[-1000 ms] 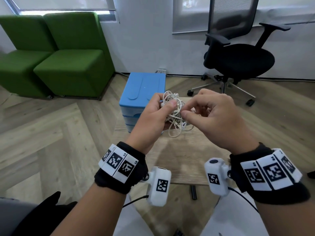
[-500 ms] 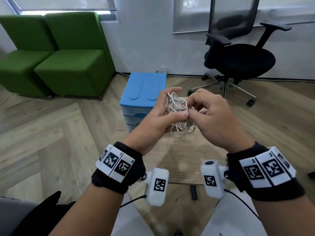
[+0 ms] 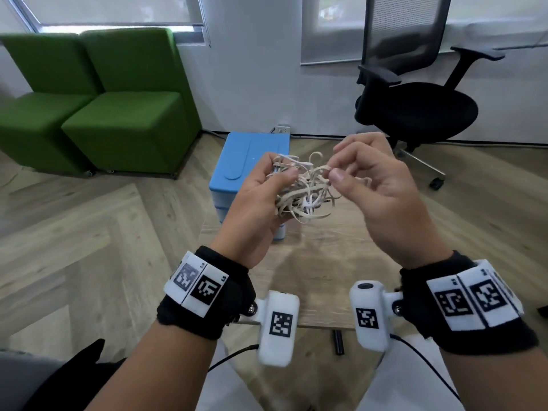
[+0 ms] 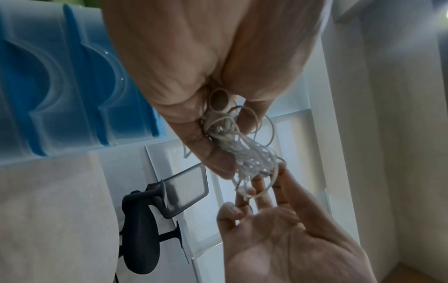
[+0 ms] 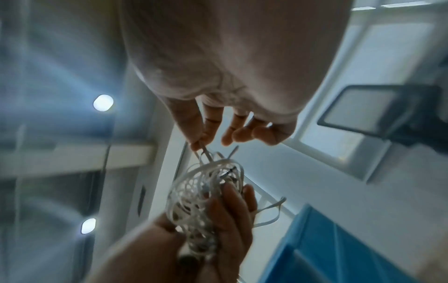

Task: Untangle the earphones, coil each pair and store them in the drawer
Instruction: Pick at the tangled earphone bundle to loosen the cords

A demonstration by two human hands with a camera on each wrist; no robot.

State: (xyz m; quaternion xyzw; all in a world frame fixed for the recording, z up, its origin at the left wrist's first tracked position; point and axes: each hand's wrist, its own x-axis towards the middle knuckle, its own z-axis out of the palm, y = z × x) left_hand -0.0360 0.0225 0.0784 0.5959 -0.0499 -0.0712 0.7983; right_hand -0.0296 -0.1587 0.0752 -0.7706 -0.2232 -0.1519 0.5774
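Observation:
A tangled ball of white earphone cords (image 3: 302, 191) hangs in the air above the small wooden table (image 3: 320, 271). My left hand (image 3: 261, 200) grips the ball from the left, fingers curled round it (image 4: 232, 145), with an earbud (image 4: 219, 100) showing against the palm. My right hand (image 3: 370, 185) pinches one strand at the ball's top right between thumb and forefinger (image 5: 200, 141); its other fingers hang loosely curled. The blue drawer unit (image 3: 252, 161) stands just behind the hands, its drawers shut as far as I can see.
A black office chair (image 3: 415, 105) stands at the back right and two green armchairs (image 3: 98, 114) at the back left. A small black object (image 3: 338, 342) lies on the floor under the table's near edge. Wooden floor surrounds the table.
Both hands have risen a little with the tangle. The right hand has drawn away to the right, pulling a strand out of the ball that the left hand still holds.

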